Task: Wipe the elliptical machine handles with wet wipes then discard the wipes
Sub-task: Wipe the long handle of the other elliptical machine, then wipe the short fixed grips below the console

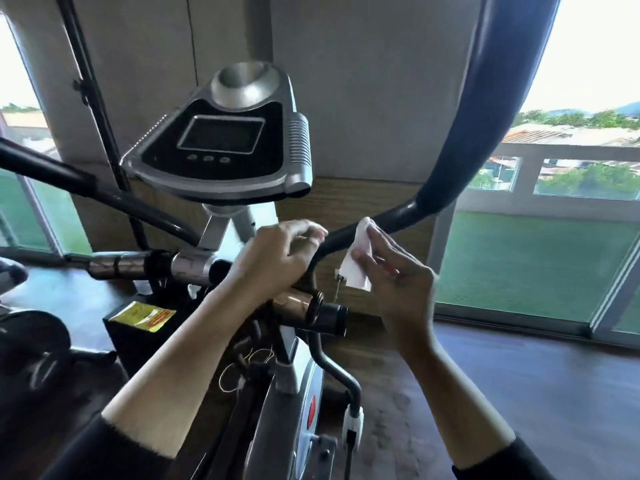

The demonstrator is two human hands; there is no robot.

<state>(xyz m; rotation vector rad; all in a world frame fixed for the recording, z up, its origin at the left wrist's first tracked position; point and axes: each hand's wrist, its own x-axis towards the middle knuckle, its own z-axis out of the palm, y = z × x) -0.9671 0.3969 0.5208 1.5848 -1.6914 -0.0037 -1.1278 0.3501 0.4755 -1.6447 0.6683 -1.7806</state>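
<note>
Right hand [394, 271] held a white wipe [360, 254] against the lower end of the right handle [460, 143], where the blue padded bar gave way to bare dark tube. Fingers were extended and close together, pressing the wipe flat from the near side; the thumb was not clearly seen. The wipe's lower edge hung loose below the tube.

Left hand [277, 258] was curled over the same dark tube just left of the wipe, fingers wrapped around it, nothing else in its grip. The two hands were near each other but apart.

Console [221, 147] sat above and left of the hands, screen dark. Left handle [86, 185] ran off to the left, untouched. A yellow label [143, 315] showed on the frame below. Both sleeves [498, 462] were dark, pushed up the forearms. Windows [554, 202] stood behind.
</note>
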